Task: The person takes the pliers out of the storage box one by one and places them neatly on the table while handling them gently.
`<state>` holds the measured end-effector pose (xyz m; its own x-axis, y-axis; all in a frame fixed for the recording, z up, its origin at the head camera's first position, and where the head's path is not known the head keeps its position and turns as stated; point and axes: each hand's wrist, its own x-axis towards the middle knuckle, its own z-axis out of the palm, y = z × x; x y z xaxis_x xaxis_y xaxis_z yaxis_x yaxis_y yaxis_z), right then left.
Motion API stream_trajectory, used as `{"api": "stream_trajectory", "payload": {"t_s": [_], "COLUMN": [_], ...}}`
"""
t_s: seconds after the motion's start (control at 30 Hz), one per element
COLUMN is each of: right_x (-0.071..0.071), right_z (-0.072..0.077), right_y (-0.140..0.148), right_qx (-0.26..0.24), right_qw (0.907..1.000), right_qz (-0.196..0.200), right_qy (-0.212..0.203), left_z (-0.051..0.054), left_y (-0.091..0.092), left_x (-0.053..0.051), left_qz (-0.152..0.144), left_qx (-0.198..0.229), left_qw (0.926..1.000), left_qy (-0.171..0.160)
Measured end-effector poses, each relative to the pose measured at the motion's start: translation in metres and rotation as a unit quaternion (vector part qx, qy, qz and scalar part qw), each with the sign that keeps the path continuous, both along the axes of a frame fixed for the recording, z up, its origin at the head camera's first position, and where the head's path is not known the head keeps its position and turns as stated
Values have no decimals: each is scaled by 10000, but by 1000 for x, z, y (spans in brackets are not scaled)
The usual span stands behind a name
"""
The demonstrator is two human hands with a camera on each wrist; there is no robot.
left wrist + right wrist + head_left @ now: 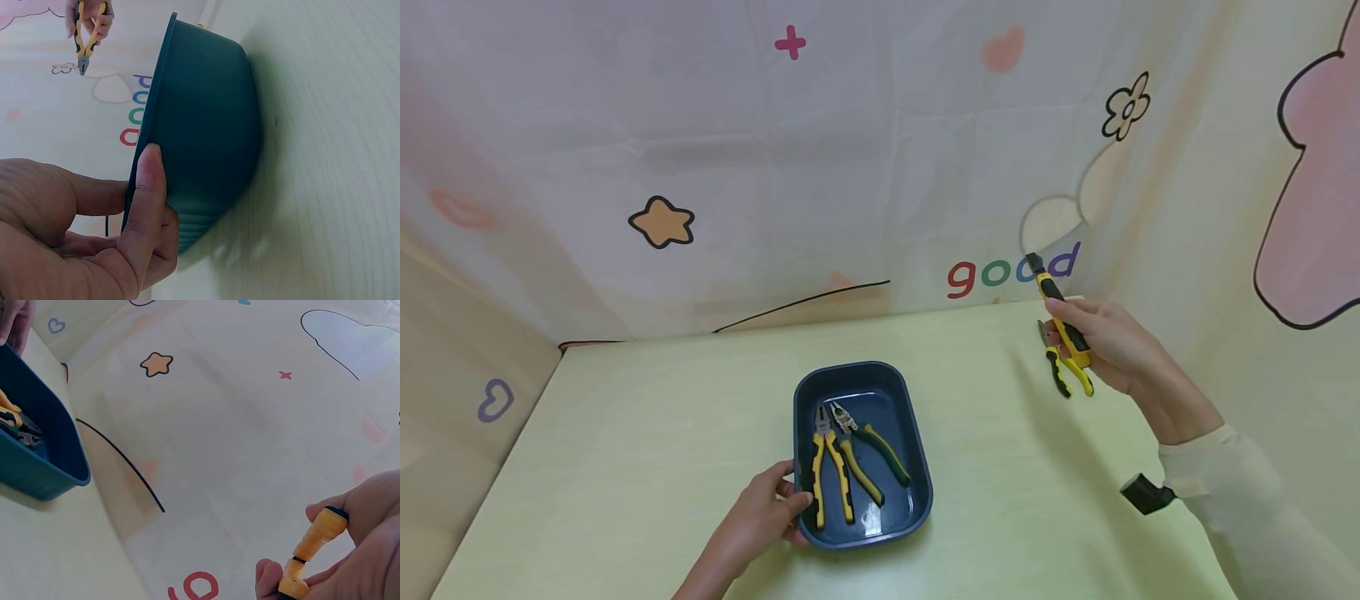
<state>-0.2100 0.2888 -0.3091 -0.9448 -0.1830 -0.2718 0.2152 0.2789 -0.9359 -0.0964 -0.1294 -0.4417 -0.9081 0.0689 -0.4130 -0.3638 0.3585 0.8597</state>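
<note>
My left hand grips the left rim of a dark blue tray, thumb over the edge and fingers against the outer wall. In the tray lie combination pliers with yellow-and-black handles and pliers with green-and-yellow handles. Raised at the right, my right hand holds pliers with yellow-and-black handles, seen edge-on from the head; the left wrist view shows their jaws pointing down, handles slightly spread. On the table below that hand lie other yellow-and-black pliers, partly hidden by it.
The pale green table meets a printed cloth backdrop at its far edge. Cloth also rises on the left and right sides. A black device is fixed at the right sleeve.
</note>
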Motion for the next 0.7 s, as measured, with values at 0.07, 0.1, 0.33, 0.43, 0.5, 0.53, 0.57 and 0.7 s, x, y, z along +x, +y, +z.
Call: {"api": "stream_trajectory", "payload": {"t_s": [0.07,0.1,0.33,0.43,0.5,0.53,0.57,0.7], "right_x": [0,-1,-4,-5,-5,-6,-6,-8], "right_z": [-2,-3,-11,-15,-18,-19,-20,-24], "right_y": [0,-1,0,0,-1,0,-1,-1], "right_qx": [-5,-5,215,326,384,407,436,540], "right_qw": [10000,10000,9997,9994,9992,9991,9989,9983], "right_qz": [-14,-7,-56,-80,-108,-120,-127,-177], "right_qy": [-23,-19,33,64,75,87,93,94], "left_z": [0,0,0,0,-1,-1,-1,-1], "left_y": [0,0,0,0,0,0,0,-1], "left_x": [0,0,0,-1,-2,-2,-3,-2], "left_qz": [3,6,26,26,18,15,16,13], "left_qx": [25,27,5,-28,-67,-92,-111,-120], "left_qw": [10000,10000,10000,10000,9999,9999,9999,9999], "left_qy": [20,21,-9,-54,-80,-101,-110,-88]}}
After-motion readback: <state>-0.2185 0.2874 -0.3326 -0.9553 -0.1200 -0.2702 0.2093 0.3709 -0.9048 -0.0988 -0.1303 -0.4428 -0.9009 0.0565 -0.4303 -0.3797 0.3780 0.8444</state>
